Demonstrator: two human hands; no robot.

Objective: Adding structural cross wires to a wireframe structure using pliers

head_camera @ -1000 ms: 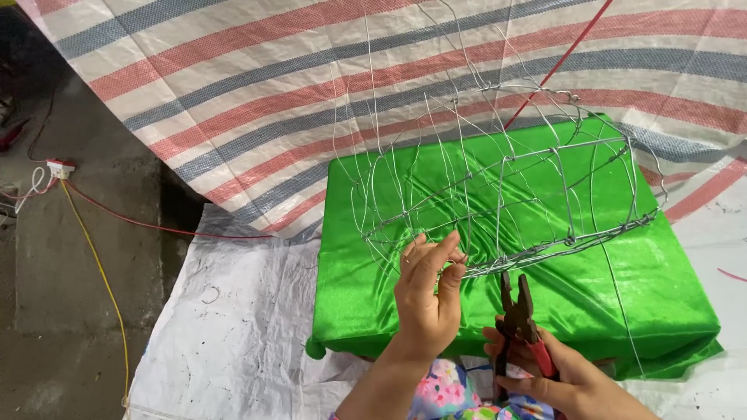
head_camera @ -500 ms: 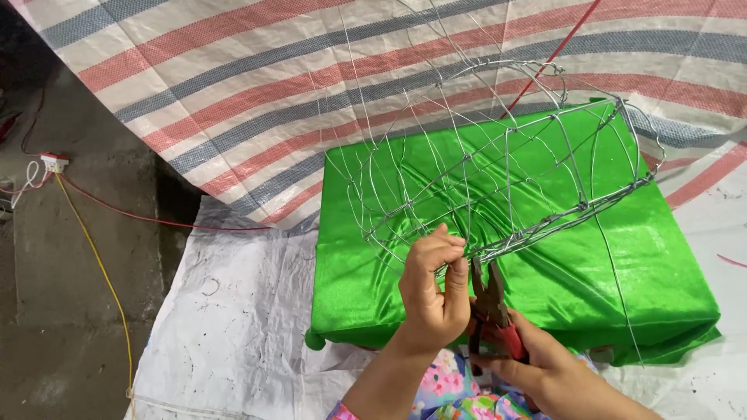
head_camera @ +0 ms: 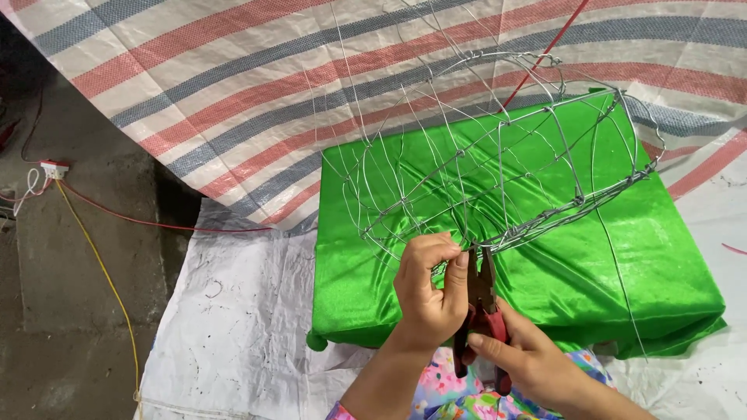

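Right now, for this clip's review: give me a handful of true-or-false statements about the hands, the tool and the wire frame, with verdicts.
1. The right hand holds red-handled pliers. True.
2. The pliers point down toward the floor. False: their tip points up, at the rim of the wire frame.
3. The left hand pinches the frame's wire right beside the pliers' tip. True.
4. The wire frame sits over a blue cloth. False: it is over a shiny green cloth covering a box-like block.
5. A striped tarp with red, grey and white bands lies behind the frame. True.
6. The left hand's fingers are spread flat on the cloth. False: they are curled at the wire.
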